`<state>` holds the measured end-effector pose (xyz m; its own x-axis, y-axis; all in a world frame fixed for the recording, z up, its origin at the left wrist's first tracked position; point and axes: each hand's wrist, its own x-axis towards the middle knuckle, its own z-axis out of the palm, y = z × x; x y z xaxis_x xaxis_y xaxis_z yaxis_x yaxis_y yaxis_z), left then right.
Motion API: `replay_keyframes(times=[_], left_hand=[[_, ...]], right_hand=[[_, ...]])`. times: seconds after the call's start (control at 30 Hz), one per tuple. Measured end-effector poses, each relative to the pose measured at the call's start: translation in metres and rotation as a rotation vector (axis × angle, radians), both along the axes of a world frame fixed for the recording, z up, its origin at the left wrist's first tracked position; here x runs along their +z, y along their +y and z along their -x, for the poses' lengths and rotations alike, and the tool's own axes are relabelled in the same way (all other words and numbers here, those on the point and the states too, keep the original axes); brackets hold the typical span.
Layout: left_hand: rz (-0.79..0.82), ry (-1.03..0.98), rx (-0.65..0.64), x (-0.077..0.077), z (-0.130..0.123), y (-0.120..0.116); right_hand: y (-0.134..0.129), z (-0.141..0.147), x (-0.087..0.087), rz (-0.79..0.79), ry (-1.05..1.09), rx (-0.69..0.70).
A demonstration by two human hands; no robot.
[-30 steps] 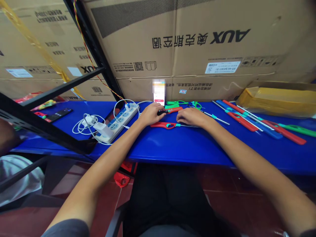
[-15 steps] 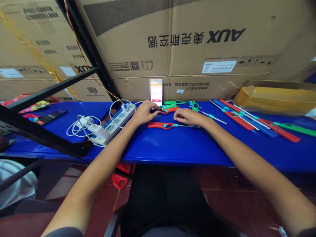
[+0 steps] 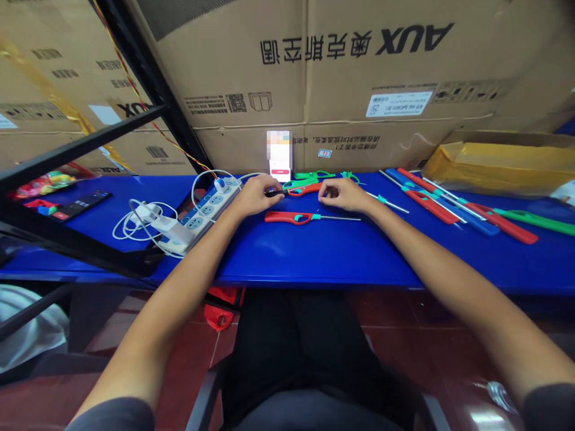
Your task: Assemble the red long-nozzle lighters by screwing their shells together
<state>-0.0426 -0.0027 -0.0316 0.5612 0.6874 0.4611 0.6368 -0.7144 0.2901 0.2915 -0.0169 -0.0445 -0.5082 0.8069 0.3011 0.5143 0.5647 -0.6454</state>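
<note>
Right hand (image 3: 342,195) curls its fingers now, just beside the red lighter (image 3: 304,190), grip unclear, while left hand (image 3: 256,195) clasps its dark tip (image 3: 272,193) above the counter (image 3: 341,263).

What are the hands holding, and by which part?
The left hand pinches the black end of a red lighter; the fingers of the right hand are by its other end, maybe not touching.

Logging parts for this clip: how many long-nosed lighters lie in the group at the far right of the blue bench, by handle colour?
Red lighters: 2
Blue lighter: 1
Green lighter: 1
Total: 4
</note>
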Motion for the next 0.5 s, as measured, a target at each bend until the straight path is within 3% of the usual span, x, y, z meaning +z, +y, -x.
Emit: replay_keyframes(times=[0.13, 0.23, 0.5], left_hand=[[0.001, 0.015, 0.002, -0.001, 0.003, 0.002], [-0.008, 0.019, -0.003, 0.000, 0.005, 0.001], [0.047, 0.009, 0.001, 0.001, -0.002, -0.004]], right_hand=[[-0.004, -0.007, 0.014, 0.066, -0.182, 0.164], [-0.006, -0.004, 0.018, -0.008, -0.302, 0.201], [-0.010, 0.008, 0.020, -0.124, -0.448, 0.142]])
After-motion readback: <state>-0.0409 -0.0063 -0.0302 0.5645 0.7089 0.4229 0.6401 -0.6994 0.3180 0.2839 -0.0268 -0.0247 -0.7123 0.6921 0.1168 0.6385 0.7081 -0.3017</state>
